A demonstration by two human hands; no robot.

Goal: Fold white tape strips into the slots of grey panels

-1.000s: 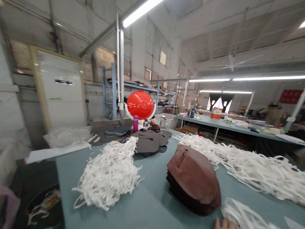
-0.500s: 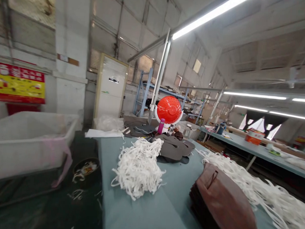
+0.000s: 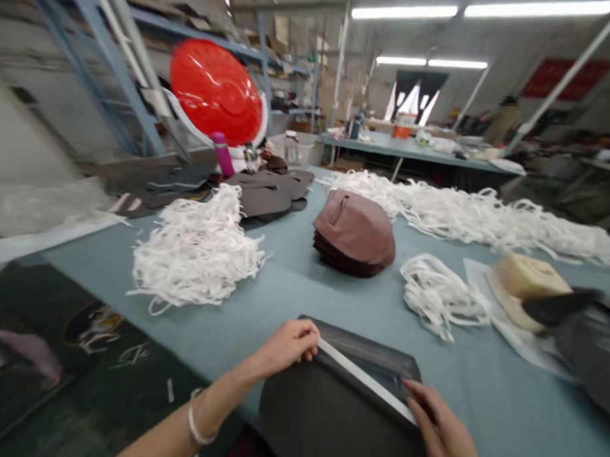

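Note:
A white strip (image 3: 362, 376) stretches straight between my hands over a dark grey panel (image 3: 338, 416) at the table's near edge. My left hand (image 3: 293, 345) pinches the strip's upper left end. My right hand (image 3: 441, 426) is closed at the other end, its fingers bent over the strip and the panel. Beyond the strip lies the panel's dark, shinier far part (image 3: 366, 340). Farther off, a stack of brown panels (image 3: 355, 233) rests on the blue-green table (image 3: 283, 288).
A tangled pile of white strips (image 3: 194, 251) lies left, a small bundle (image 3: 435, 293) right, and a long heap (image 3: 485, 215) behind. At right is a yellowish block (image 3: 530, 283). Grey pieces (image 3: 266, 194), a purple bottle (image 3: 222, 153) and a red fan-shaped disc (image 3: 214, 89) stand at the back.
The view has swung right and down. Both my hands, the dark grey panel and the white strip between them now show; none of these was in the earlier frame.

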